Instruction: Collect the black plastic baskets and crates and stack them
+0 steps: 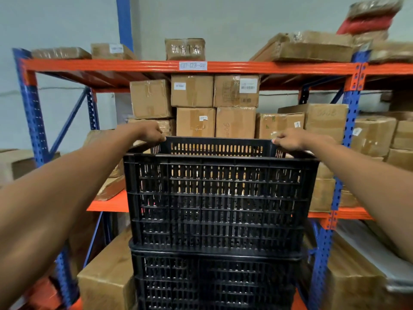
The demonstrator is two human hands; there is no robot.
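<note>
A black slotted plastic crate (219,198) stands straight ahead, on top of a second black crate (214,280) below it. My left hand (149,132) grips the far left corner of the top crate's rim. My right hand (290,139) grips the far right corner of the same rim. Both arms reach forward along the crate's sides. The inside of the top crate is mostly hidden by its near wall.
A blue and orange steel rack (33,121) stands right behind the stack, its shelves packed with cardboard boxes (214,106). A large box (107,276) sits low on the left, and more boxes (357,276) low on the right.
</note>
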